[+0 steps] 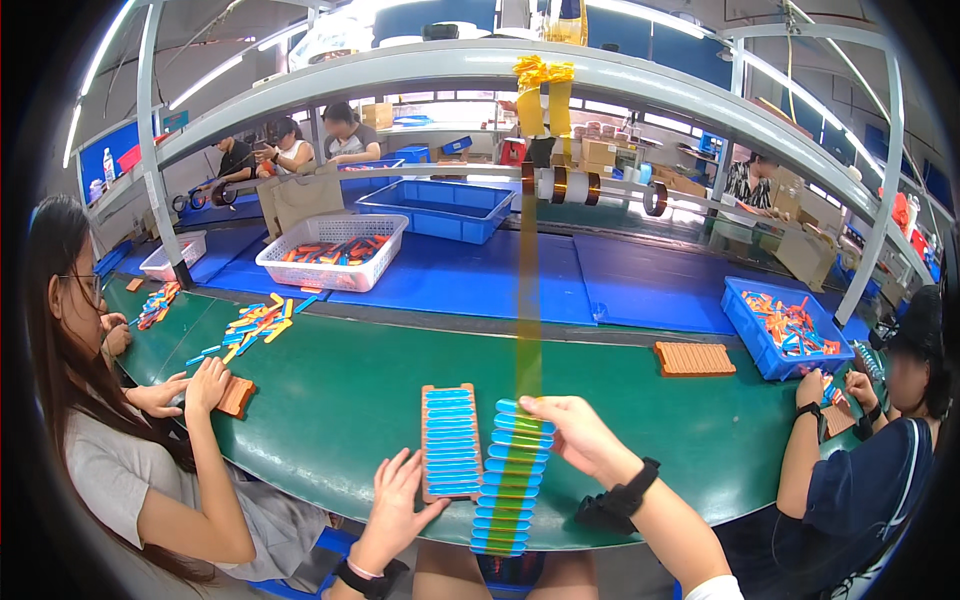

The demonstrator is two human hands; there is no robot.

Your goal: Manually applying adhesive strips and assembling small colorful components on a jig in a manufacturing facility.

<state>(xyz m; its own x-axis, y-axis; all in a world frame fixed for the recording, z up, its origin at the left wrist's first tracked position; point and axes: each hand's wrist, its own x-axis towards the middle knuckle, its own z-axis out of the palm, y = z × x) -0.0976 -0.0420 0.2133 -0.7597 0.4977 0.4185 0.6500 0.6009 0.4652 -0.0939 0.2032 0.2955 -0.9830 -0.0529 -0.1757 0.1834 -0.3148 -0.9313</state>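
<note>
My right hand (585, 430) pinches the top of a strip of blue sticks (513, 488), joined side by side by amber see-through tape (528, 300). The tape runs up from the strip to the rolls above. The strip hangs over the near bench edge. Just left of it lies a brown grooved tray (428, 392), its grooves filled with a row of blue sticks (452, 440). My left hand (398, 500) rests at the tray's lower left, fingers stretched and apart, the thumb by its near edge. It holds nothing.
Tape rolls (565, 186) hang on a bar over the green bench (620, 420). A grooved tray (695, 360) and a blue bin of sticks (785, 325) are at right. Loose sticks (255, 325) and a white basket (335, 250) stand left. Co-workers sit at both sides (90, 400).
</note>
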